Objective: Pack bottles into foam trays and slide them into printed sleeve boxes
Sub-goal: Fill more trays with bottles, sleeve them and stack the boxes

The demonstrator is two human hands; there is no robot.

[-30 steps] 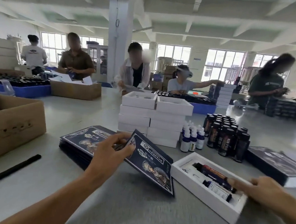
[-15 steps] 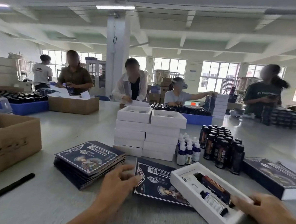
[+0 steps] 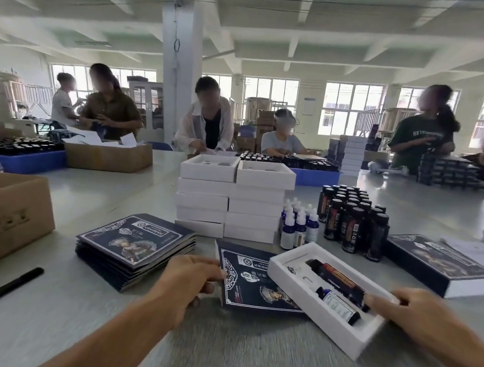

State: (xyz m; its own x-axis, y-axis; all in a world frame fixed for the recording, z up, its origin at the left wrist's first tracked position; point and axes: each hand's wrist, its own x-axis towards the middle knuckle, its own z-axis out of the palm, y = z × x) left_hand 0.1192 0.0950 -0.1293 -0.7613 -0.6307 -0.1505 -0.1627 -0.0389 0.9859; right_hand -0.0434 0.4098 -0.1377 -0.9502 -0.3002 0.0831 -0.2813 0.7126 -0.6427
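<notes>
A white foam tray [image 3: 307, 299] lies tilted at front centre-right, holding a tall dark bottle [image 3: 340, 282] and a small blue dropper bottle [image 3: 338, 304]. My right hand [image 3: 409, 312] grips the tray's near right end. A flat dark-blue printed sleeve [image 3: 245, 281] lies on the table, partly under the tray. My left hand [image 3: 188, 280] holds the sleeve's left edge. A pile of flat sleeves [image 3: 133, 244] sits to the left.
Two stacks of white foam trays [image 3: 231, 202] stand behind, with small dropper bottles [image 3: 295, 224] and dark bottles [image 3: 353, 217] to their right. A packed sleeve box [image 3: 435, 262] lies at right. A cardboard box [image 3: 9, 215] and black pen [image 3: 4, 287] sit left. Several people work across the table.
My left hand lifted one sleeve off the pile, carried it right and laid it flat beside the tray. The tray's far end now rests over the sleeve.
</notes>
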